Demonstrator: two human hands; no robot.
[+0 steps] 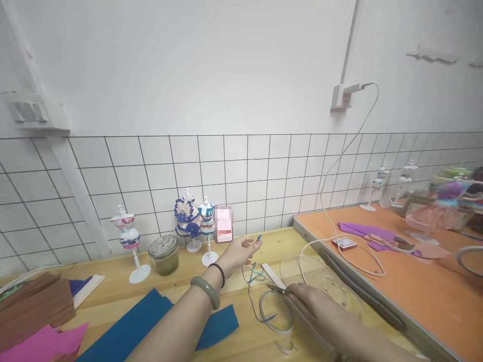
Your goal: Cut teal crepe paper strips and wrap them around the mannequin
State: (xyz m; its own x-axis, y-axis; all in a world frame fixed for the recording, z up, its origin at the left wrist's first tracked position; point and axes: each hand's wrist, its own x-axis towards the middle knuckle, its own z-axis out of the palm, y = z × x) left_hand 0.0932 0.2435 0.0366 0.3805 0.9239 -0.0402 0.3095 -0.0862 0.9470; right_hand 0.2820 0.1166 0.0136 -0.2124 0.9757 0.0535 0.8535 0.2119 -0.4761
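My left hand [243,250] reaches over the wooden table, thumb and index finger pinching a small blue scrap [259,237]. To its right and nearer to me, my right hand [311,304] is low over the tabletop, fingers wrapped on scissors whose dark tips [274,288] stick out to the left; their handles are hidden. A long white strip [274,276] runs beneath this hand. Beside it lies a pale ring [261,309]. Thin blue and dark cords [249,291] trail between my hands. Teal fabric pieces [222,324] lie under and left of my left forearm.
Small dress forms [129,235] stand along the wall, near a lidded glass jar [164,259] and an upright phone [224,223]. Brown fabric [35,311] and pink fabric [45,344] lie left. A white cable [327,201] drops onto the orange mat [426,296] at right.
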